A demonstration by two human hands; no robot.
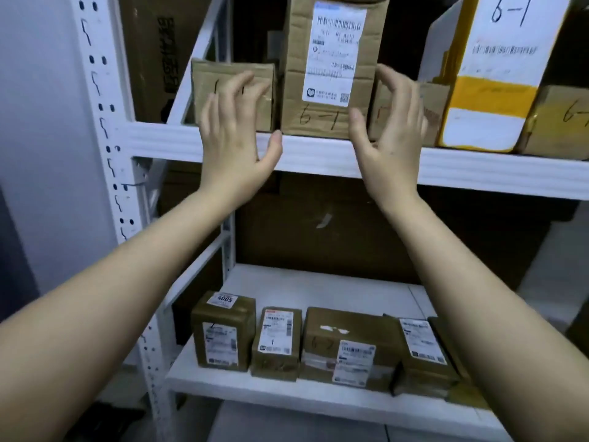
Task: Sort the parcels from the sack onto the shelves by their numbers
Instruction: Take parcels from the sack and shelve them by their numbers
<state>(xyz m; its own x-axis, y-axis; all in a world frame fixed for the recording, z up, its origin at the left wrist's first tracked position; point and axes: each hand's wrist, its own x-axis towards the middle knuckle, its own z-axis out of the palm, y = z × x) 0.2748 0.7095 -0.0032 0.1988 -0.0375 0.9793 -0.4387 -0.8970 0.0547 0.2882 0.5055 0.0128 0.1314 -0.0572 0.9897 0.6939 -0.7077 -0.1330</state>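
Tall box [331, 65] on upper shelf [318, 154] marked "6-1"; left hand [236, 129], right hand [392, 126] flank it, fingers loose, holding nothing.

"6-1" was handwritten on the tall brown box [331, 68] and the white-and-yellow parcel [497, 74]. Lower shelf: "4005" sticker on the leftmost box [223, 330]. Shipping labels were unreadable.

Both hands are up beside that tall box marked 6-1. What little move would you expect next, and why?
Probably drawing both hands back. The tall box already stands upright on the upper shelf among other parcels marked 6-1, and the left hand and right hand flank it with fingers relaxed, gripping nothing.
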